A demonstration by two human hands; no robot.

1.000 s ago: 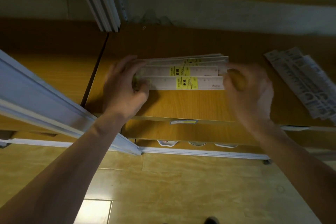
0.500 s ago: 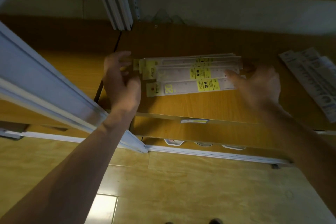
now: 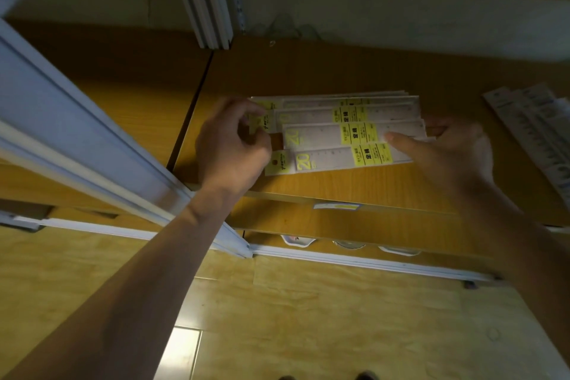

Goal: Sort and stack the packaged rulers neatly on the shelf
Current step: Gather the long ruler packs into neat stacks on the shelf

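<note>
Several packaged rulers (image 3: 336,133) with yellow labels lie fanned in an overlapping pile on the wooden shelf (image 3: 339,191), their long sides running left to right. My left hand (image 3: 229,145) is at the pile's left end, fingers curled, pinching the yellow header tab of one package. My right hand (image 3: 444,151) is at the pile's right end, thumb stretched onto the second ruler from the front, fingers under or behind the ends; that grip is partly hidden.
Another loose pile of packaged rulers (image 3: 536,133) lies at the shelf's right. A white upright post (image 3: 92,139) crosses at the left, beside my left forearm. A second white post (image 3: 206,9) stands at the shelf's back. A lower shelf holds white containers (image 3: 297,240). Wooden floor below.
The pile has fanned out further, its left tabs now staggered. My left hand has curled from flat against the ends into a pinch on a tab. My right hand stays at the right end.
</note>
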